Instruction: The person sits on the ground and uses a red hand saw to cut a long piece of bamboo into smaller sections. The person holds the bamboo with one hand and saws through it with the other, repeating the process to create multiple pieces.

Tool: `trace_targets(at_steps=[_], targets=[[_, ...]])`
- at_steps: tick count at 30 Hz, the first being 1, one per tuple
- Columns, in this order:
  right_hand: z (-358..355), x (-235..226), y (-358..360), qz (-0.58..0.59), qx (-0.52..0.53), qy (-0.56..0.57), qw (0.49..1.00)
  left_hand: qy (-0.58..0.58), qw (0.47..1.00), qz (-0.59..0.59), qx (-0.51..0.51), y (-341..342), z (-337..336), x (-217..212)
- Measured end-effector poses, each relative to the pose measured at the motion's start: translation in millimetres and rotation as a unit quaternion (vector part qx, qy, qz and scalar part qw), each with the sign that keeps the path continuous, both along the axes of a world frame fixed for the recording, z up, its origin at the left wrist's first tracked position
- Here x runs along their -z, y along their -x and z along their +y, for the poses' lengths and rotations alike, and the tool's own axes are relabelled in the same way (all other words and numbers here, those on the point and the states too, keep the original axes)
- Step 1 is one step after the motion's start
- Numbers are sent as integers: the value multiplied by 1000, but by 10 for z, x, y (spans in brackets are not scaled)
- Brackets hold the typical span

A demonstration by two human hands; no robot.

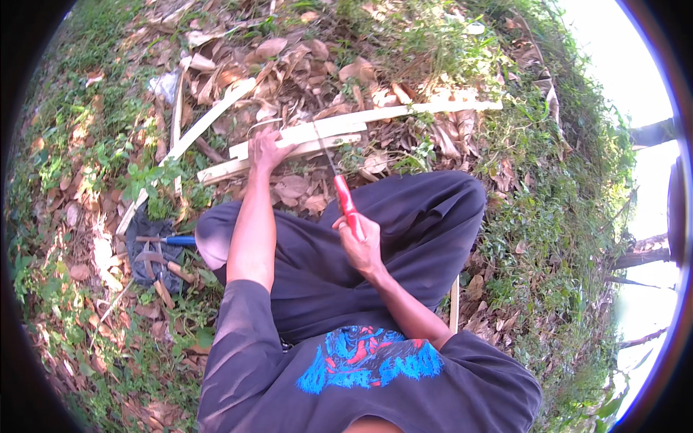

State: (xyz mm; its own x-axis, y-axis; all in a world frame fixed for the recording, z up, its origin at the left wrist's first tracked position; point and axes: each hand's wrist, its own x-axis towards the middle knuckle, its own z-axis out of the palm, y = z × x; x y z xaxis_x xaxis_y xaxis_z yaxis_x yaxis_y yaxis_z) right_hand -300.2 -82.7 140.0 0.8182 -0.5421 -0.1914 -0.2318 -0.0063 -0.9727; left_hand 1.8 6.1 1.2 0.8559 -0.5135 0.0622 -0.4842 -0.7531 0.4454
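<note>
The red handle of a thin-bladed tool is gripped in the right hand, which is held low above the crossed legs, its forearm slanted up from the lower right. The blade is pointed up and away, its far part laid across the long pale strip of wood. The left hand is set well apart from the right, at the left end of the stacked wood, with the arm stretched nearly straight; whether its fingers are closed around a piece cannot be told. Under the long strip's left part, shorter pale pieces are stacked on the ground in front of the legs. The ground is covered with dry brown leaves, broken by green grass. To the left, another pale strip is laid aslant. Beside the left knee, a blue-handled tool and wooden-handled tools are gathered on a dark cloth or bag. The far right edge is washed out by bright light.
</note>
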Motion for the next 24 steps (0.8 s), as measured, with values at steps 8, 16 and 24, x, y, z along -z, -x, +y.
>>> trace_targets(at_steps=[8,16,24], targets=[[-1,198,13,-73,-4,62,995,24,999,-17,34,-206,38,365],[-88,73,105,-65,-19,40,997,-65,996,-55,23,166,-117,-100],[-199,-73,125,35,-70,32,996,-47,997,-56,-23,192,-172,92]])
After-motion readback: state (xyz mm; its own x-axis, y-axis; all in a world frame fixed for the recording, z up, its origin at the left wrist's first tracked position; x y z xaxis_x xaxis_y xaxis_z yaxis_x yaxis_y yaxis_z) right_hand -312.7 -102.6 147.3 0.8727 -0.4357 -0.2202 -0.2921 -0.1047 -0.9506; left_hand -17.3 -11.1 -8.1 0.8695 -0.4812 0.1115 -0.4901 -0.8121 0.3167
